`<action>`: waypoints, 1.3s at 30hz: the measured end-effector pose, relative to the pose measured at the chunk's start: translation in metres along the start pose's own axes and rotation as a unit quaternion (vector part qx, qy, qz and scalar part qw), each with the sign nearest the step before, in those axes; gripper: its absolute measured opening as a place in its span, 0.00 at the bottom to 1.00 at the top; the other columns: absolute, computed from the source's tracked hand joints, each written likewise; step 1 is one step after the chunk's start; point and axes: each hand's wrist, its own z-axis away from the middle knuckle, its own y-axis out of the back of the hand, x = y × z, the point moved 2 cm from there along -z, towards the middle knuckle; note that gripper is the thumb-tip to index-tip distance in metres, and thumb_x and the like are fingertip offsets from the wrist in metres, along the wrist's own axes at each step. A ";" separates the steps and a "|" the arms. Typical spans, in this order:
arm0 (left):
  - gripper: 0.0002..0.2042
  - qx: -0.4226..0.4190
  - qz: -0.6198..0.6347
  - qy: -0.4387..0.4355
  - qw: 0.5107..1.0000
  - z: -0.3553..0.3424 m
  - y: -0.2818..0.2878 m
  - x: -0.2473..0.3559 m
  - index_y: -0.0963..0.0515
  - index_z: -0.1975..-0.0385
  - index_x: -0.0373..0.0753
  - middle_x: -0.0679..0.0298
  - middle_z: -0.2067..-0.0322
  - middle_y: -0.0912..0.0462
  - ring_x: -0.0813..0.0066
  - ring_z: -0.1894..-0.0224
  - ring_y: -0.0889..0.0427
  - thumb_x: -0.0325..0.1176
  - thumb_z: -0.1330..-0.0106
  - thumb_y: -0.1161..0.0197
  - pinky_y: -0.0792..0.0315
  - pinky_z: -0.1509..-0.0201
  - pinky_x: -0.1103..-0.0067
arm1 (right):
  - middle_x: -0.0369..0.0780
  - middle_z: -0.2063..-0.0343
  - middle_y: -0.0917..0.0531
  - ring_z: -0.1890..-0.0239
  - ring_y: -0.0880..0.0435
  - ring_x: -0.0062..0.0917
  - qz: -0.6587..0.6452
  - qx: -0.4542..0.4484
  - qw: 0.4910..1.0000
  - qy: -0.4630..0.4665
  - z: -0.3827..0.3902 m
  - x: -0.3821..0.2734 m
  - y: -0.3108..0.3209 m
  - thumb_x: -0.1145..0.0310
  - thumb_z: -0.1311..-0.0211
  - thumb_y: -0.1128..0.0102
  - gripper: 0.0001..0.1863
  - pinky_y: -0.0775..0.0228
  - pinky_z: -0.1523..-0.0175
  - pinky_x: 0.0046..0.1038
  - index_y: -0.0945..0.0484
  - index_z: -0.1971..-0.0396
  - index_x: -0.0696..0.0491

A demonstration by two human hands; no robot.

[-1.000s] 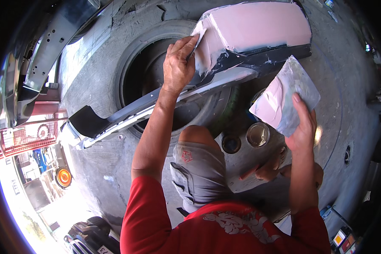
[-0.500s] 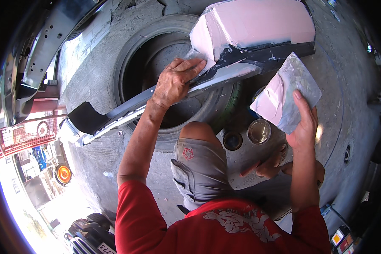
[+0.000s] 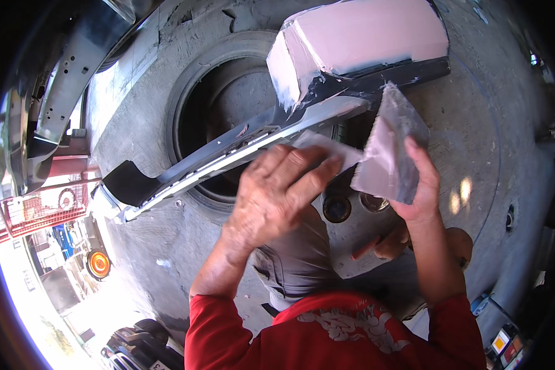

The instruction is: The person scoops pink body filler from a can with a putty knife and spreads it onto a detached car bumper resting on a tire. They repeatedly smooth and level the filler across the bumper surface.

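In my left hand [image 3: 277, 197] is a thin, pale putty spreader [image 3: 334, 147], pinched between fingers and thumb and slightly blurred. Its far edge meets the side of a translucent mixing board [image 3: 411, 126]. My right hand [image 3: 424, 188] grips that board from below, holding it tilted. A smear of pink putty [image 3: 381, 154] covers the board's left part. Beyond both hands lies a long car body trim piece [image 3: 222, 151], dark and grey. Its broad right end carries a coat of pink putty [image 3: 370, 37] with uneven edges.
The trim piece rests across a large tyre [image 3: 188, 80] lying flat on the concrete floor [image 3: 148, 240]. Two round tins [image 3: 337, 208] stand by my knee, one partly behind my right hand. Car parts [image 3: 74, 74] stand at the far left, near a red metal fence [image 3: 40, 203].
My left hand has come off the trim piece, moving toward me and rightward with the spreader to the board. The board has tilted more steeply and shifted slightly left.
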 end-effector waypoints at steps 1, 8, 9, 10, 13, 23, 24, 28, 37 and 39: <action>0.27 -0.027 -0.104 -0.029 0.994 0.001 0.003 -0.007 0.12 0.42 0.41 0.61 0.44 0.12 0.57 0.51 0.14 0.23 0.47 0.33 0.18 0.45 0.63 | 0.41 0.36 0.13 0.35 0.13 0.33 -0.043 -0.040 0.998 0.013 0.001 -0.009 -0.001 0.62 0.20 0.34 0.25 0.22 0.27 0.42 0.20 0.31 0.56; 0.18 0.148 -0.303 0.047 0.940 -0.044 0.009 -0.114 0.09 0.45 0.49 0.70 0.51 0.09 0.66 0.52 0.16 0.24 0.32 0.34 0.23 0.49 0.66 | 0.40 0.41 0.14 0.39 0.13 0.30 0.138 0.008 0.981 0.133 0.012 -0.042 -0.007 0.65 0.25 0.28 0.27 0.21 0.33 0.36 0.22 0.31 0.57; 0.18 0.171 -0.336 0.035 0.925 -0.055 0.007 -0.125 0.09 0.45 0.49 0.71 0.51 0.09 0.65 0.52 0.16 0.24 0.32 0.34 0.24 0.49 0.66 | 0.40 0.41 0.14 0.39 0.13 0.29 0.152 0.039 0.978 0.136 0.012 -0.040 -0.006 0.65 0.25 0.27 0.27 0.21 0.34 0.36 0.22 0.31 0.57; 0.18 0.197 -0.352 0.020 0.915 -0.065 0.003 -0.134 0.08 0.46 0.50 0.74 0.49 0.09 0.65 0.51 0.16 0.25 0.34 0.32 0.25 0.49 0.66 | 0.39 0.42 0.14 0.39 0.13 0.29 0.159 0.047 0.976 0.142 0.012 -0.038 -0.006 0.65 0.26 0.27 0.27 0.21 0.34 0.35 0.21 0.31 0.57; 0.20 0.200 -0.364 0.006 0.910 -0.084 -0.011 -0.153 0.08 0.44 0.50 0.75 0.46 0.09 0.66 0.49 0.16 0.25 0.35 0.31 0.26 0.48 0.66 | 0.39 0.42 0.14 0.40 0.13 0.28 0.163 0.053 0.975 0.144 0.014 -0.038 -0.004 0.67 0.26 0.27 0.25 0.21 0.36 0.34 0.20 0.33 0.57; 0.25 0.177 -0.369 0.026 0.912 -0.084 -0.037 -0.155 0.08 0.40 0.54 0.79 0.43 0.11 0.70 0.51 0.19 0.25 0.37 0.31 0.29 0.48 0.69 | 0.40 0.44 0.13 0.41 0.12 0.28 0.161 0.045 0.975 0.148 0.016 -0.041 -0.002 0.67 0.24 0.28 0.23 0.21 0.36 0.34 0.19 0.34 0.57; 0.25 0.175 -0.366 0.012 0.914 -0.080 -0.039 -0.151 0.09 0.40 0.54 0.80 0.43 0.11 0.70 0.51 0.19 0.27 0.38 0.31 0.29 0.48 0.69 | 0.40 0.44 0.13 0.42 0.12 0.28 0.156 0.030 0.976 0.149 0.015 -0.041 -0.003 0.67 0.24 0.28 0.23 0.21 0.36 0.34 0.19 0.34 0.58; 0.25 0.127 -0.339 0.012 0.932 -0.057 -0.055 -0.132 0.08 0.39 0.55 0.80 0.39 0.12 0.69 0.48 0.19 0.28 0.36 0.34 0.29 0.44 0.69 | 0.40 0.44 0.13 0.42 0.12 0.28 0.165 0.033 0.976 0.139 0.014 -0.039 -0.006 0.67 0.24 0.28 0.24 0.21 0.37 0.34 0.19 0.34 0.58; 0.29 0.056 -0.324 0.011 0.944 -0.010 -0.075 -0.094 0.13 0.31 0.52 0.74 0.37 0.17 0.69 0.46 0.21 0.29 0.36 0.35 0.30 0.44 0.68 | 0.40 0.43 0.14 0.41 0.13 0.27 0.185 0.068 0.970 0.145 0.016 -0.038 -0.006 0.66 0.26 0.26 0.25 0.22 0.36 0.33 0.19 0.34 0.57; 0.30 0.042 -0.319 0.018 0.947 -0.003 -0.076 -0.089 0.14 0.31 0.51 0.73 0.37 0.17 0.69 0.45 0.22 0.29 0.36 0.35 0.30 0.44 0.67 | 0.40 0.43 0.14 0.41 0.13 0.27 0.184 0.058 0.970 0.145 0.015 -0.038 -0.006 0.65 0.26 0.26 0.25 0.22 0.36 0.33 0.19 0.34 0.57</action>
